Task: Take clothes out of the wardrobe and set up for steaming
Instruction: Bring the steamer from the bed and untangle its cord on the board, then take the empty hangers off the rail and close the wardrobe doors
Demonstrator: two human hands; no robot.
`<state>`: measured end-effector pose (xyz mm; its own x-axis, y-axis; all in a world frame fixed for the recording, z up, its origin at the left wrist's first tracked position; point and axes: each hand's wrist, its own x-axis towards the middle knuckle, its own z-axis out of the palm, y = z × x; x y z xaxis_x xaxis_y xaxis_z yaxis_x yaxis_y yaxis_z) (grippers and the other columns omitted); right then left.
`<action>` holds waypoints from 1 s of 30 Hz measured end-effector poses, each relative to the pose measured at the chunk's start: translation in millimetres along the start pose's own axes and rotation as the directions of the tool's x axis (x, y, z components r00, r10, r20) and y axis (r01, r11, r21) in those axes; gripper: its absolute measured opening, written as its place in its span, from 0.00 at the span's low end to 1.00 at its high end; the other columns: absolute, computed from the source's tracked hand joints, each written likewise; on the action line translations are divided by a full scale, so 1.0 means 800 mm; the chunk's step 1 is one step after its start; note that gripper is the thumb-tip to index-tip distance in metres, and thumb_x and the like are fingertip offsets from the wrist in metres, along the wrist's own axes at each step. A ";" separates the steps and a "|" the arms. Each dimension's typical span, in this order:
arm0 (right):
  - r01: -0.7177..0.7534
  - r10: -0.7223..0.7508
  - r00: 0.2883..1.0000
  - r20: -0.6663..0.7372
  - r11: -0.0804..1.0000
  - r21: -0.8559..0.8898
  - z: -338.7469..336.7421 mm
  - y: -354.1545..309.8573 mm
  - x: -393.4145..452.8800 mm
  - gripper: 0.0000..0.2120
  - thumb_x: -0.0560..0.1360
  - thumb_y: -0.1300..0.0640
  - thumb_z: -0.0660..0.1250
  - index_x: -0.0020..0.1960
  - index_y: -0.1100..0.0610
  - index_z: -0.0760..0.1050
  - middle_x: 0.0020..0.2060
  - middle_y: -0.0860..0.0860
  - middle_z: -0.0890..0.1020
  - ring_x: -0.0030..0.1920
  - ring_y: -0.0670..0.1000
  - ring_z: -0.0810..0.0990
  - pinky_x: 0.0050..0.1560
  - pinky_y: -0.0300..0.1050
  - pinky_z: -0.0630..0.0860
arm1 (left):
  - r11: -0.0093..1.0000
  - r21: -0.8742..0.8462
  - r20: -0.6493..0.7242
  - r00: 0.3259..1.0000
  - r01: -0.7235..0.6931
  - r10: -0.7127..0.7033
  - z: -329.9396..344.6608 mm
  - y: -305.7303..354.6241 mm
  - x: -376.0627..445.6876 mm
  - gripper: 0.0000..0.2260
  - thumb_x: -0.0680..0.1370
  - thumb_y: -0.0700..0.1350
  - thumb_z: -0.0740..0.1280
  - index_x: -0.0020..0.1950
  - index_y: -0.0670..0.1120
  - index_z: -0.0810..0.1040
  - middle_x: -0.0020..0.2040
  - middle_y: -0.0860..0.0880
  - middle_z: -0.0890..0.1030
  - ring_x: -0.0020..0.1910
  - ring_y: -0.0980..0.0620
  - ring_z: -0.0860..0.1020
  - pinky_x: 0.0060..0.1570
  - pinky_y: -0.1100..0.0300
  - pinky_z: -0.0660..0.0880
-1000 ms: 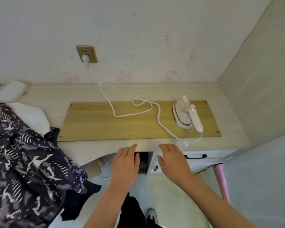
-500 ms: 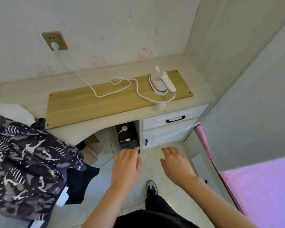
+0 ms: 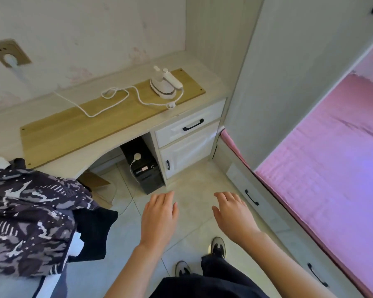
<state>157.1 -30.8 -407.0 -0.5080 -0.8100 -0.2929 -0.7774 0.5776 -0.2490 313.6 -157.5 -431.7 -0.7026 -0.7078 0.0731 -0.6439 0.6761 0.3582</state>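
Far left of my left grip (image 3: 159, 214), down at its level: camo-print jacket (image 3: 28, 216) heaped w/ a black garment (image 3: 95, 231) sticking out toward the grip, not touching it. Up-left of the grip, wall socket (image 3: 9, 54) w/ a white plug in it; cord (image 3: 116, 97) snakes rightward across the wood board (image 3: 63, 127) on the worktop (image 3: 121, 76). Above and just left of the left grip, under the worktop, black PC tower (image 3: 146, 168) on the floor.

Left grip: palm down, fingers spread apart, holding nothing, hovering over floor tiles (image 3: 194, 183). Well above it and between both grips, white steamer (image 3: 165, 83) sits on the board's right end, cord attached. Right grip (image 3: 235, 214): also spread wide, empty, beside the left w/ a gap between. Above it, white drawer (image 3: 190, 123) w/ black handle. Right of it, bed drawer front (image 3: 265, 203), then pink bed (image 3: 332, 168). Wardrobe panel (image 3: 289, 61) upper right; can't tell if any door's open.
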 end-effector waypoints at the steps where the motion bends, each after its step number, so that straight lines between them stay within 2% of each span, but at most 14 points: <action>1: -0.014 0.014 1.000 -0.010 1.000 0.004 0.000 0.008 -0.009 0.21 0.81 0.48 0.55 0.72 0.54 0.63 0.67 0.50 0.71 0.68 0.54 0.68 0.67 0.47 0.65 | 1.000 -0.002 0.000 1.000 -0.019 0.019 0.002 0.009 -0.002 0.14 0.75 0.43 0.70 0.59 0.43 0.79 0.48 0.49 0.83 0.51 0.48 0.79 0.44 0.54 0.78; 9: -0.144 0.149 0.986 -0.078 0.988 0.060 -0.006 0.106 -0.070 0.20 0.81 0.48 0.55 0.70 0.54 0.64 0.65 0.51 0.72 0.66 0.55 0.69 0.65 0.48 0.67 | 0.980 -0.020 0.034 0.980 -0.196 0.196 0.043 0.112 -0.001 0.14 0.75 0.42 0.70 0.60 0.43 0.79 0.50 0.50 0.83 0.52 0.48 0.79 0.46 0.55 0.79; 14: -0.194 0.200 0.973 -0.119 0.979 0.058 -0.031 0.205 -0.103 0.18 0.80 0.49 0.55 0.68 0.55 0.66 0.63 0.51 0.74 0.64 0.56 0.70 0.63 0.48 0.67 | 0.960 -0.030 0.034 0.959 -0.279 0.280 0.084 0.213 0.013 0.14 0.74 0.42 0.70 0.60 0.43 0.79 0.48 0.50 0.83 0.50 0.48 0.79 0.44 0.55 0.78; 17: -0.213 0.220 0.964 -0.149 0.975 0.062 -0.051 0.269 -0.117 0.17 0.80 0.50 0.55 0.66 0.56 0.68 0.61 0.52 0.74 0.63 0.57 0.71 0.60 0.49 0.68 | 0.951 -0.035 0.021 0.951 -0.306 0.307 0.113 0.283 0.024 0.14 0.75 0.43 0.66 0.59 0.44 0.79 0.47 0.50 0.82 0.50 0.47 0.78 0.45 0.54 0.77; 23: -0.179 0.186 0.964 -0.191 0.982 0.052 -0.083 0.388 -0.126 0.15 0.79 0.53 0.57 0.62 0.58 0.72 0.57 0.55 0.77 0.58 0.60 0.74 0.53 0.50 0.71 | 0.952 -0.068 -0.001 0.955 -0.298 0.298 0.161 0.414 0.040 0.13 0.76 0.42 0.66 0.60 0.44 0.79 0.50 0.49 0.82 0.52 0.47 0.77 0.48 0.53 0.77; 27: -0.140 0.143 0.972 -0.184 0.990 0.028 -0.104 0.448 -0.130 0.15 0.80 0.54 0.56 0.63 0.58 0.71 0.58 0.54 0.77 0.59 0.59 0.73 0.54 0.49 0.70 | 0.953 -0.060 -0.021 0.955 -0.297 0.296 0.182 0.476 0.053 0.13 0.75 0.43 0.64 0.58 0.44 0.79 0.48 0.48 0.82 0.50 0.45 0.77 0.48 0.52 0.77; 30: -0.122 0.126 0.975 -0.185 0.992 0.029 -0.118 0.483 -0.126 0.15 0.80 0.53 0.55 0.63 0.58 0.70 0.59 0.54 0.76 0.60 0.59 0.72 0.56 0.49 0.70 | 0.952 -0.052 -0.023 0.954 -0.301 0.300 0.189 0.510 0.064 0.13 0.75 0.42 0.67 0.59 0.43 0.78 0.49 0.48 0.82 0.51 0.45 0.77 0.49 0.51 0.77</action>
<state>-127.1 264.4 -387.0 -0.6615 -0.7356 -0.1460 -0.6981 0.6752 -0.2382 -31.3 113.0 -422.3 -0.8562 -0.4770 0.1983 -0.3861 0.8460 0.3678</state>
